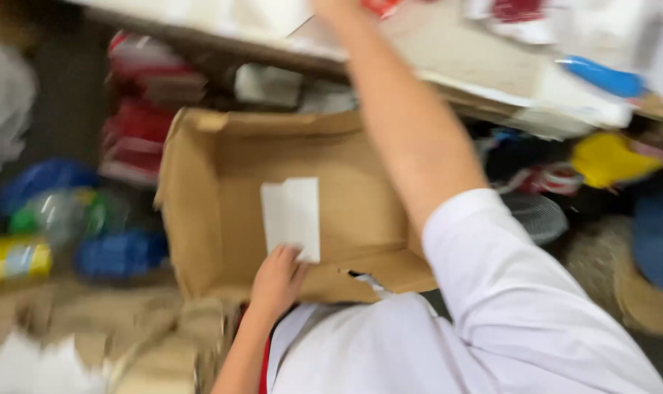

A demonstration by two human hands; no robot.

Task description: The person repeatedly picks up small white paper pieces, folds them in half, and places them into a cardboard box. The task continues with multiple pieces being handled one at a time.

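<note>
— One white paper slip [291, 215] was what I logged; it lay flat inside the open cardboard box [222, 182], on the bottom panel.
— Handling?
— I judged it light, thin, floppy; best pinched at the near edge.
— Fingers?
— Left hand [277, 281] had fingertips [293, 252] pressed on the slip's lower corner. Right hand [331, 6] reached up onto the counter [455, 44], cut off; couldn't tell its fingers.

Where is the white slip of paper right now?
In the head view, centre: the white paper lies over the open cardboard box, its lower edge pinched by the left hand.
</note>
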